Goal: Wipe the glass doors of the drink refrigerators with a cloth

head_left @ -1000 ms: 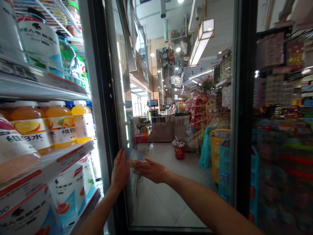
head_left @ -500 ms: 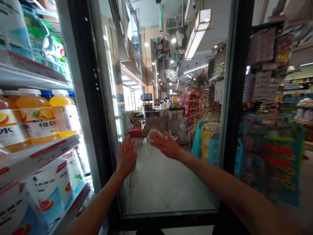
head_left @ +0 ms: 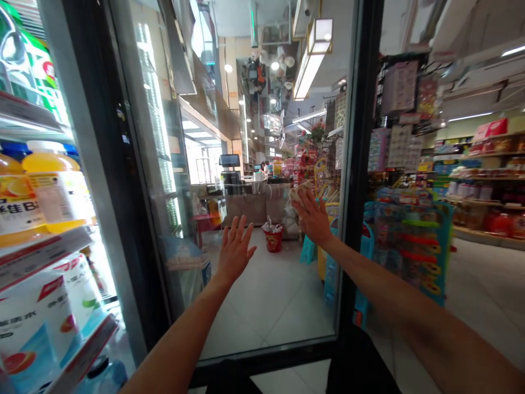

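Note:
A black-framed glass door (head_left: pixel 262 312) stands in front of me. My left hand (head_left: pixel 233 251) is at the lower middle of the pane, fingers spread, palm toward the glass, holding nothing. Farther right and higher, my right hand (head_left: pixel 315 220) presses a pale cloth (head_left: pixel 301 191) against the pane near its right edge. Most of the cloth is hidden behind the fingers; a strip shows above them.
On the left, lit cooler shelves (head_left: pixel 45 257) hold an orange drink bottle (head_left: pixel 57 186) and white pouches (head_left: pixel 41 323). Through the glass I see a red bucket (head_left: pixel 273 238) on the tiled floor and a checkout counter (head_left: pixel 246 205). A toy rack (head_left: pixel 414 241) stands right of the door.
My right hand has swept the cloth right and up across the glass. My left hand sits farther right in view. The camera has turned right, so less of the cooler shows.

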`<state>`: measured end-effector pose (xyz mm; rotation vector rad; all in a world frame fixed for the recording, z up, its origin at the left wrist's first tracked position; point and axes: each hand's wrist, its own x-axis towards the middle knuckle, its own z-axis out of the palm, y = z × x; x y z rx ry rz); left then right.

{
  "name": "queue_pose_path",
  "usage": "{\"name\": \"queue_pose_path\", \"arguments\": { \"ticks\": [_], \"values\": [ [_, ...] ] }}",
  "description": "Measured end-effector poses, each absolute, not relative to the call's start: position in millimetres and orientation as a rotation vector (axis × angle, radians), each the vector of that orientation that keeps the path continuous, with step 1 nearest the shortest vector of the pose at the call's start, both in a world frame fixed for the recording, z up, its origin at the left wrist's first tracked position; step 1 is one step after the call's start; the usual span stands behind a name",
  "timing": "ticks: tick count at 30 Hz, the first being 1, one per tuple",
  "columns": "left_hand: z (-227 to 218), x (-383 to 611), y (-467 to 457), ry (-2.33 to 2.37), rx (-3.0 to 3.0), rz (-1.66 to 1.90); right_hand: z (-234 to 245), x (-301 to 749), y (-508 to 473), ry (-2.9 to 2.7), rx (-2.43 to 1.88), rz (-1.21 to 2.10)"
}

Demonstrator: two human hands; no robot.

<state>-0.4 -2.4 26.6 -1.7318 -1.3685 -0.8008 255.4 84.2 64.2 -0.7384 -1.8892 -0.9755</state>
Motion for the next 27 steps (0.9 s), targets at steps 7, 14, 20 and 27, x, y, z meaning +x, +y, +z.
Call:
{"name": "queue_pose_path", "arguments": {
  "ticks": [7,14,20,27],
  "values": [
    [21.8,5.2,-0.5,-1.386,-1.692,-0.82,21.8,280.8,80.1,-2.193,-0.486,-1.077],
    [21.2,5.5,1.3,-1.391,-1.689,-0.826,28.4,304.4,87.9,-1.682,-0.871,-0.906],
    [20.2,3.4,2.5,-1.376,-1.676,-0.806,5.5,312.5,93.0,-1.579,-0.851,-0.909],
    [22.8,3.1,-0.1,-1.368,-1.67,-0.807,14.2,225.1,79.1,-1.812,-0.604,-1.033]
  ]
}}
